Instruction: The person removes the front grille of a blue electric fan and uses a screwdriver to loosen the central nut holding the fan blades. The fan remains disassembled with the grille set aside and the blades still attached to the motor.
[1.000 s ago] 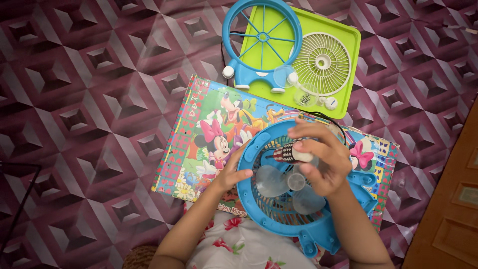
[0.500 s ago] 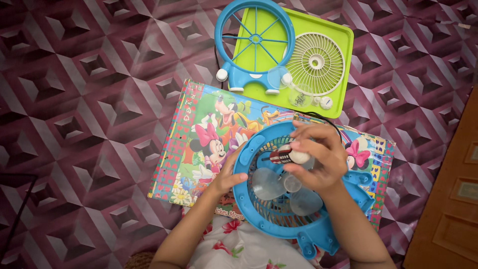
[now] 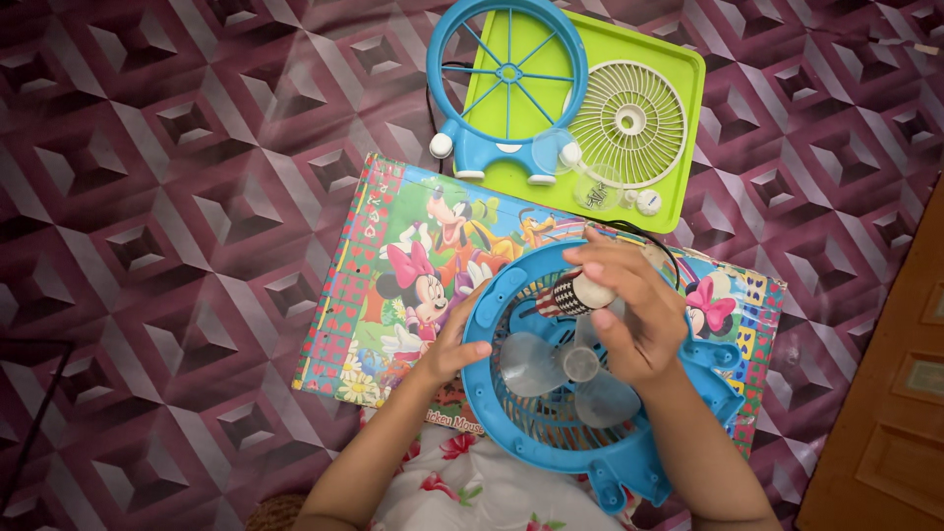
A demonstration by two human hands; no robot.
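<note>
A round blue fan body (image 3: 511, 423) with clear blades (image 3: 536, 362) lies on a colourful cartoon board (image 3: 413, 256) over my lap. My left hand (image 3: 457, 342) grips the fan's left rim. Over the hub my right hand (image 3: 629, 310) holds a small dark screwdriver handle with a white end (image 3: 575, 293), tilted to the left. The tool's tip is hidden.
A lime green tray (image 3: 683, 128) sits beyond the board, carrying a blue fan front ring (image 3: 506, 74), a cream fan grille (image 3: 629, 123) and small white knobs (image 3: 646, 203). A purple patterned cloth (image 3: 177, 197) covers the floor. A wooden panel (image 3: 895, 393) stands at right.
My right hand has shifted the screwdriver slightly up and to the right over the fan. My left hand stays on the rim.
</note>
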